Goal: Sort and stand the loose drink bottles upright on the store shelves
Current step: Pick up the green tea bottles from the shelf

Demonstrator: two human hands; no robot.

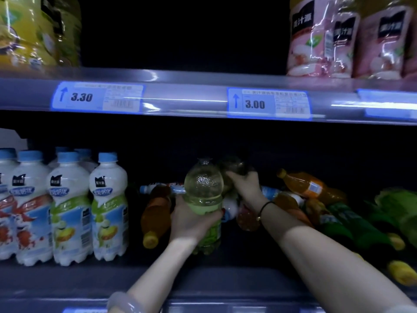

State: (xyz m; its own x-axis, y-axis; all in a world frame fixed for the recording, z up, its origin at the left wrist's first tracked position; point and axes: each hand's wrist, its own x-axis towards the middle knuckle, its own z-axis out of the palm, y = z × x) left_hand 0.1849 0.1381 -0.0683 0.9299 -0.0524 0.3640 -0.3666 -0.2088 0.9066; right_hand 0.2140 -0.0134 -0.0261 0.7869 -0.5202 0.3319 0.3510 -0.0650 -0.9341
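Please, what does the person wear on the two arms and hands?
The left hand and the right hand are bare, without gloves; the forearms are uncovered. The left wrist carries a thick, pale, translucent bangle. The right wrist carries a thin black band with a small golden piece beside it, too small to identify.

3.30 price tag (97,97), 3.00 price tag (268,103)

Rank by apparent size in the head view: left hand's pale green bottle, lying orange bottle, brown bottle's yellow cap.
1. pale green bottle, nearest the camera
2. orange bottle, farther back, partly hidden
3. yellow cap
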